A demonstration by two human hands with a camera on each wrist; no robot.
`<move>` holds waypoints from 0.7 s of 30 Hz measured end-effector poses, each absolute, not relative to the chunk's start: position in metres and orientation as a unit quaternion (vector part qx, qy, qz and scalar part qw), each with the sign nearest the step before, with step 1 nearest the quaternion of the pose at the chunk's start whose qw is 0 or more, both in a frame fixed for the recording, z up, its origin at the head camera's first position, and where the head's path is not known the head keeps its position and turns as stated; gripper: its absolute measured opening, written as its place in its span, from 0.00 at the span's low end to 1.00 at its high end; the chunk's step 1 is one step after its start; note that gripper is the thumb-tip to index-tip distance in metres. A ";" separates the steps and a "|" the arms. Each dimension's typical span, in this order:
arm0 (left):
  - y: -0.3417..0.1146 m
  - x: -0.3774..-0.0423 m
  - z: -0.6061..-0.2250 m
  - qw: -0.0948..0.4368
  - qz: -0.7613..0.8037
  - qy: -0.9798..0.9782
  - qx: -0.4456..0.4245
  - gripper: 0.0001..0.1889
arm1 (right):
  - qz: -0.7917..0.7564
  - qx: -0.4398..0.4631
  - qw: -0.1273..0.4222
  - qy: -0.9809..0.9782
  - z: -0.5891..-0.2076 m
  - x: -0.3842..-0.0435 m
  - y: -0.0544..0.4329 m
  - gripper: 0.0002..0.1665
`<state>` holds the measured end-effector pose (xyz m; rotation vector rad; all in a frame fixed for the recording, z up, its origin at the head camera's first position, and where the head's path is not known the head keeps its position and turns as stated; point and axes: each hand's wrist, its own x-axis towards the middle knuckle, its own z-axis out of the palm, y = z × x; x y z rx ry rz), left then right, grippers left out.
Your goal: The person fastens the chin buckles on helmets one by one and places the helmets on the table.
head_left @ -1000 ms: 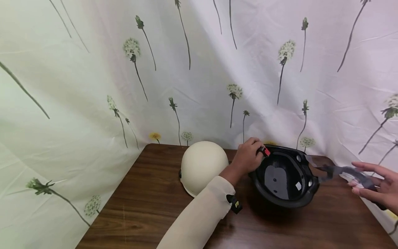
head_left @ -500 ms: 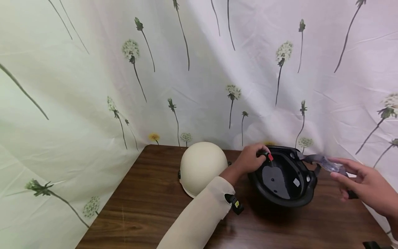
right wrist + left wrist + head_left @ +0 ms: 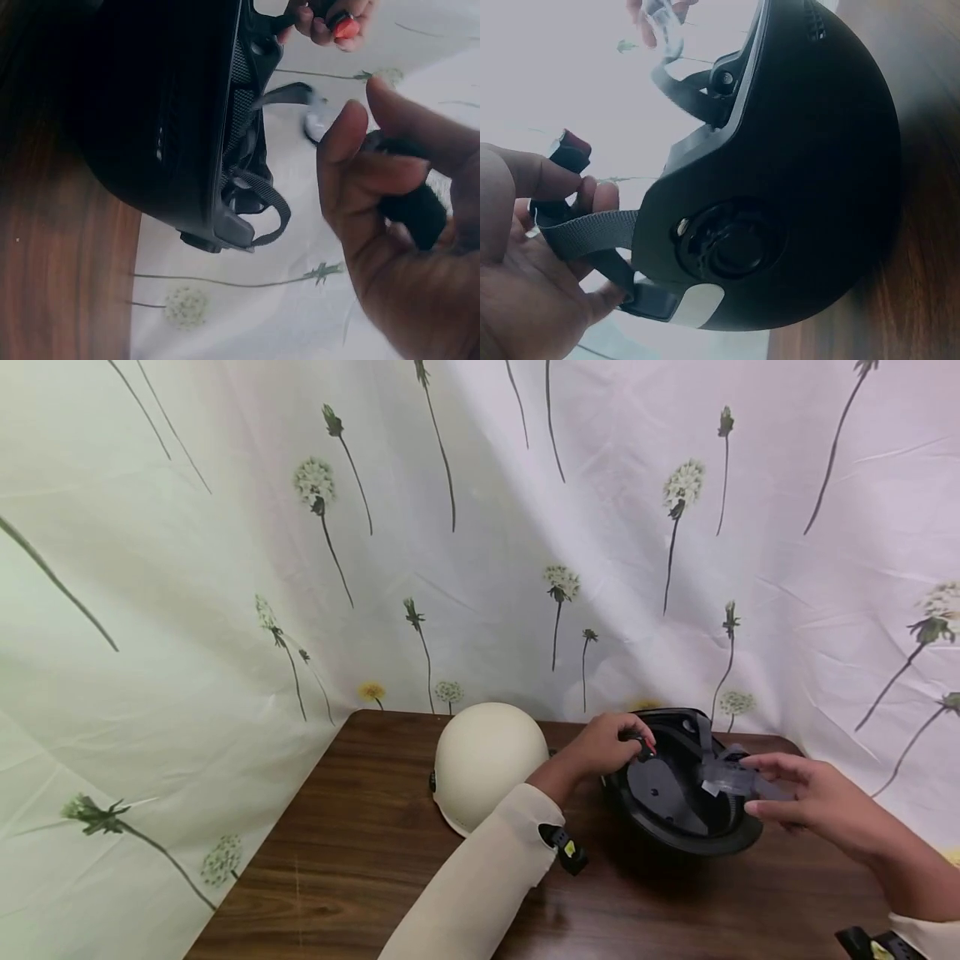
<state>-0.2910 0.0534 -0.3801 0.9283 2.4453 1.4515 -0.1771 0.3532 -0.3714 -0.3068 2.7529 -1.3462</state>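
A black helmet (image 3: 637, 818) lies upside down on the table, its hollow inside facing up. My left hand (image 3: 600, 747) pinches the end of one chin strap (image 3: 592, 232), where a black buckle with a red part (image 3: 345, 28) shows between the fingers. My right hand (image 3: 825, 797) holds the other strap end over the helmet's right side. A clear plastic wrap (image 3: 723, 777) covers part of that strap. In the right wrist view a black pad (image 3: 420, 214) sits among the right fingers. The two strap ends are apart.
A cream helmet (image 3: 491, 764) stands dome up on the table, left of the black one. The brown wooden table (image 3: 337, 843) reaches back to a flower-printed curtain (image 3: 495, 568). The left forearm passes in front of the cream helmet.
My right hand has moved left with its strap, from beyond the helmet's right edge to over its opening. My left hand stays by the left rim, still holding the buckle. The helmet has shifted slightly.
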 end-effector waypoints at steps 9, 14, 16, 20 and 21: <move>0.053 -0.292 -0.380 0.092 0.472 0.826 0.292 0.08 | -0.421 -0.082 -0.029 0.903 -0.364 -0.187 0.337 0.17; 0.052 -0.294 -0.385 0.076 0.465 0.831 0.298 0.10 | -0.476 -0.147 -0.014 0.867 -0.364 -0.192 0.328 0.15; 0.051 -0.295 -0.387 0.073 0.460 0.830 0.307 0.12 | -0.491 -0.180 -0.005 0.852 -0.364 -0.194 0.324 0.19; 0.049 -0.296 -0.389 0.065 0.450 0.829 0.324 0.14 | -0.508 -0.206 0.003 0.837 -0.365 -0.198 0.320 0.24; 0.049 -0.296 -0.389 0.063 0.449 0.829 0.326 0.14 | -0.506 -0.208 0.000 0.837 -0.365 -0.199 0.319 0.23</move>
